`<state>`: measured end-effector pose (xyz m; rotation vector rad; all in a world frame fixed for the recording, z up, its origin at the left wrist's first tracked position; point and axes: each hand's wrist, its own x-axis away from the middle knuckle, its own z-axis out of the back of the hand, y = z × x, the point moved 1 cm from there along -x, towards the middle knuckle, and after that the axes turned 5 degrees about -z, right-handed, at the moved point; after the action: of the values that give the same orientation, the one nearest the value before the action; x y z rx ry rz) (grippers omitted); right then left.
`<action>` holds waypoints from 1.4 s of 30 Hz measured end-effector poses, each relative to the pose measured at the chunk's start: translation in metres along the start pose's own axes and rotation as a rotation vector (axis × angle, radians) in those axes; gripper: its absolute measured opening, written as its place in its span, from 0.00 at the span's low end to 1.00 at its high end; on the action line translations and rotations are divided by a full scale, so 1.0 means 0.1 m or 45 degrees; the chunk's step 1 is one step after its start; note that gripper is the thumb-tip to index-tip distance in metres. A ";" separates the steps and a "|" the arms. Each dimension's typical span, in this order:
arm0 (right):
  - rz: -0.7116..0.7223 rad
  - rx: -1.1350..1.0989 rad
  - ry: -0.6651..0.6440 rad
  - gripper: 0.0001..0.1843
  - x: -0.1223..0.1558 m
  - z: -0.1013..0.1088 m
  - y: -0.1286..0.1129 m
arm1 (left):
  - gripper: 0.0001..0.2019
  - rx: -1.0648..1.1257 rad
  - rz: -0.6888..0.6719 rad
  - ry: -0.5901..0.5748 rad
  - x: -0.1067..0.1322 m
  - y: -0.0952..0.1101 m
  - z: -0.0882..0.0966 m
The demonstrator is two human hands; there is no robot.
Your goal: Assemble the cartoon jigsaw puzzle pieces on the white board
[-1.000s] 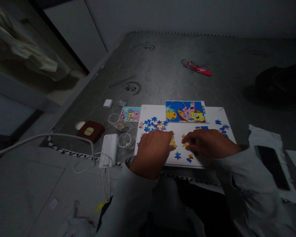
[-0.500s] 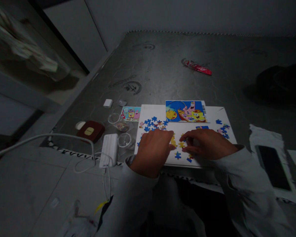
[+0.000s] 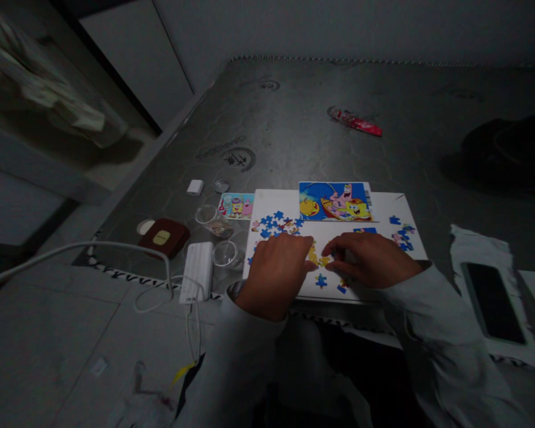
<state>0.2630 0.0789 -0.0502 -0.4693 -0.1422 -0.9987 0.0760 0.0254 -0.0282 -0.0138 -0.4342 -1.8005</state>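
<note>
Both hands work over a white board [image 3: 270, 199] strewn with jigsaw pieces. My left hand [image 3: 277, 270] is closed at the left, thumb and fingertip on a yellow jigsaw section [image 3: 312, 254]. From the right, my right hand [image 3: 370, 260] pinches a small yellow puzzle piece [image 3: 323, 261], which meets that section's right edge. A blue puzzle piece [image 3: 321, 280] lies just below, and another piece [image 3: 341, 289] sits under my right hand. Blue pieces [image 3: 274, 223] are heaped behind my left hand. The cartoon picture card [image 3: 336, 202] rests along the board's far edge.
Left of the board stand clear plastic cups [image 3: 225, 254], a white power bank [image 3: 196, 270] with a cable, and a brown box [image 3: 164, 238]. A phone [image 3: 494, 303] lies at right on a white packet. Farther back is a red wrapper [image 3: 356, 122]. More pieces [image 3: 402, 235] lie board-right.
My right hand has moved slightly left with the yellow puzzle piece, closing the gap to the section at my left hand. My left hand has stayed in place.
</note>
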 end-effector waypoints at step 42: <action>-0.148 -0.305 0.351 0.03 0.00 0.00 -0.14 | 0.13 -0.046 -0.016 0.026 0.00 -0.04 -0.03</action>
<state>0.2510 0.0725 -0.0454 -0.5400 0.2019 -1.1908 0.0726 0.0257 -0.0318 -0.0182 -0.3877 -1.8194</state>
